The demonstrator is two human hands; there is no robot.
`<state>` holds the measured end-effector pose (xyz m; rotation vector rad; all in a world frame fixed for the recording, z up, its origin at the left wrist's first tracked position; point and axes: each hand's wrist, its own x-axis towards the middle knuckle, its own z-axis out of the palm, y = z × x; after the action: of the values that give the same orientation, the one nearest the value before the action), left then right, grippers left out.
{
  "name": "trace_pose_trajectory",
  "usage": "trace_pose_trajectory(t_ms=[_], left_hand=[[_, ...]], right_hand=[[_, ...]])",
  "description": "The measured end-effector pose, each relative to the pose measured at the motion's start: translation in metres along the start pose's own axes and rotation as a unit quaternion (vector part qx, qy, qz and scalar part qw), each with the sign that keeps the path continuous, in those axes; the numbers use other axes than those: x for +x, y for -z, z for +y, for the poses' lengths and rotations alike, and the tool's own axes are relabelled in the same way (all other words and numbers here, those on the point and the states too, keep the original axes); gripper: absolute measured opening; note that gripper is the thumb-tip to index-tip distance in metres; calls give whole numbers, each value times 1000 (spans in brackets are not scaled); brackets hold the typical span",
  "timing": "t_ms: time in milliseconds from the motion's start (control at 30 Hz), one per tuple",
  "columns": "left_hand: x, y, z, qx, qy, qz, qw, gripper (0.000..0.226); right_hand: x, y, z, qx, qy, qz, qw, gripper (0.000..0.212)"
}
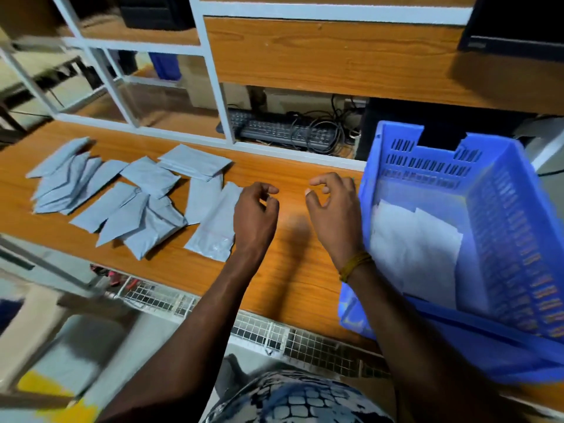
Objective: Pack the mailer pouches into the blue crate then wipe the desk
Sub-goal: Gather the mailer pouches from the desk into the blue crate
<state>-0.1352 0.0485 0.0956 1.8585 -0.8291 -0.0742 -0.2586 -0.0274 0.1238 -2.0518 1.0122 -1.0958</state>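
Observation:
Several grey mailer pouches [128, 193] lie scattered over the left half of the wooden desk [290, 270]. The nearest pouch [213, 230] lies just left of my left hand [254, 215], which hovers over the desk with fingers loosely curled and nothing in it. My right hand [332, 209] hangs beside the left wall of the blue crate [503, 239], fingers apart and empty. The crate stands on the right end of the desk, and pale pouches [412, 251] lie on its floor.
A white-framed shelf unit rises behind the desk, with a black keyboard [280, 132] and tangled cables in its lower bay. A dark box [515, 22] sits on the upper right shelf. A wire mesh tray [274, 331] runs under the desk's front edge.

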Motion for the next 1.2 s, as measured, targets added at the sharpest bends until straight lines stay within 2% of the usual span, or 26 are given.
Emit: trace_pose_trajectory(t_ms=[267,500,733,833,933,1067,1200], left_hand=[[14,40,-65,71,54,1,996,21],[39,69,-115,107,79,-15,991,26],[82,80,-164,153,132,-132,970,41],[98,80,-188,169,137,-189,958,47],[115,80,-210,194,93,-241,946,50],[131,79,-239,304,19,-325,895,56],[119,84,-244,340,-39,-295,892,52]], right_hand=[[-15,-83,-29,-19,-14,-111,994,18],[-20,-157,-31,-62,-54,-173,981,21],[-21,-232,-22,-190,-89,-290,934,44],[-24,-256,-18,-222,-104,-305,920,54],[-23,-274,-17,-229,-124,-327,908,62],[-23,-286,-10,-245,-160,-355,888,68],[-24,-290,1,-283,-173,-309,891,60]])
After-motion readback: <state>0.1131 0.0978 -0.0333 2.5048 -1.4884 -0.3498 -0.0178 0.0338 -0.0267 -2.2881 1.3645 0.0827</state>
